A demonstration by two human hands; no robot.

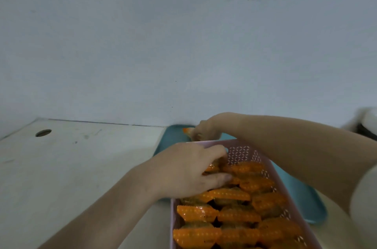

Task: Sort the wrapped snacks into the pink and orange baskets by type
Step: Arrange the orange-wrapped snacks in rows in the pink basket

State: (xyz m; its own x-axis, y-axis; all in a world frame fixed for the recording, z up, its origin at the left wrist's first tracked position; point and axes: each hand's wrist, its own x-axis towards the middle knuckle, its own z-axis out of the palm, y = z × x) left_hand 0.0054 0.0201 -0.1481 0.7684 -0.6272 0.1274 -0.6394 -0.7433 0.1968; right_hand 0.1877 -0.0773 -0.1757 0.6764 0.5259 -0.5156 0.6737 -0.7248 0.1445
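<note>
A pink basket point(242, 151) stands in the lower middle, filled with several orange-wrapped snacks point(230, 194). My left hand point(189, 171) reaches into its far end, fingers curled over a snack point(212, 167) there. My right hand point(203, 129) is beyond the basket's far rim, over a teal tray point(171, 138), pinching an orange-wrapped snack point(187, 130) near the wall. No orange basket is in view.
The teal tray lies under the basket and juts out on the right point(308, 201). The white tabletop point(71, 167) has a round cable hole point(43, 132) at the far left. A pale wall rises just behind. A white object point(367, 120) sits at the right edge.
</note>
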